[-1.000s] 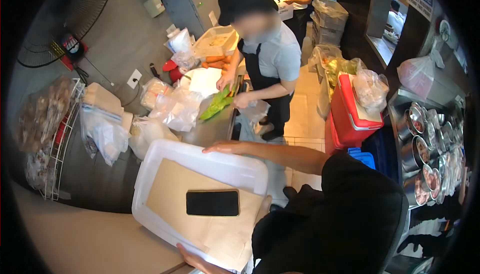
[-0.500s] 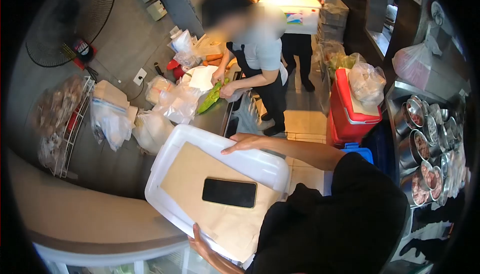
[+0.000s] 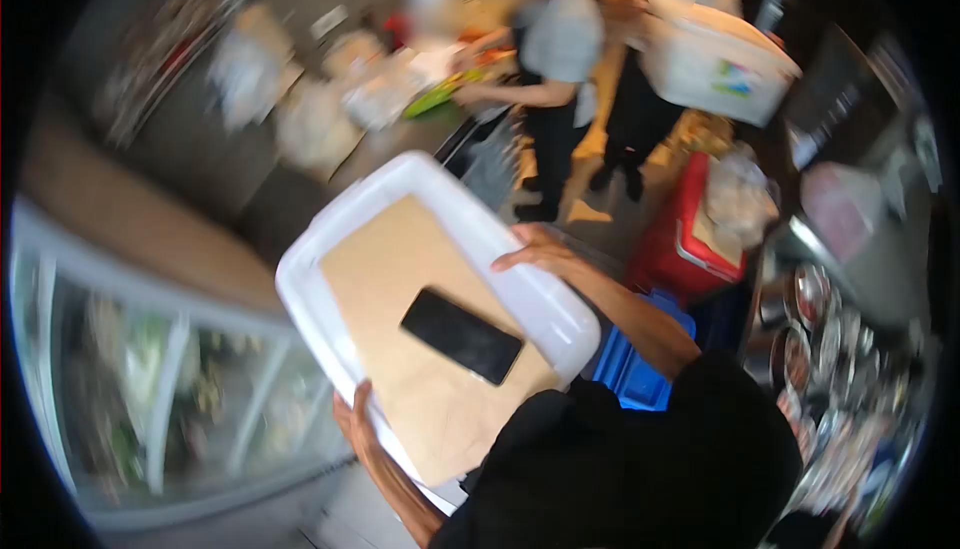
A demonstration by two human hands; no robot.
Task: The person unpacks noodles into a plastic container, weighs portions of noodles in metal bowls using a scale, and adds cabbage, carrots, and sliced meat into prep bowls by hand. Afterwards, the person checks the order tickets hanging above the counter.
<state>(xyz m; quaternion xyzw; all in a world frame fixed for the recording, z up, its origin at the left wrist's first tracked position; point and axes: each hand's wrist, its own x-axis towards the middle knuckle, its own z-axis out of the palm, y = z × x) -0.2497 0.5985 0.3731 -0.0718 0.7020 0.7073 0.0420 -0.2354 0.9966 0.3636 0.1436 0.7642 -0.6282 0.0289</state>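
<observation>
Both my hands hold a white plastic tub (image 3: 560, 334) in front of my black shirt. My left hand (image 3: 357, 424) grips its near left rim, fingers at the outer wall. Across from it, my right hand (image 3: 540, 252) has hold of the right-hand rim, thumb over the edge. A brown sheet (image 3: 385, 279), like paper or cardboard, lies in the tub. On this sheet rests a phone (image 3: 463, 335) with a dark screen. Whatever is beneath the sheet is hidden.
A co-worker (image 3: 560, 49) handles a green vegetable (image 3: 440, 96) at the counter; another person carries a white box (image 3: 725, 64). A red cooler (image 3: 665, 239), blue bin (image 3: 640, 359) and metal pots (image 3: 790, 349) stand right. A glass-fronted fridge (image 3: 180, 399) is left.
My view has turned, and the tub with the phone appears rotated clockwise. The person with the white box now appears farther right and larger. More of the glass-fronted fridge shows.
</observation>
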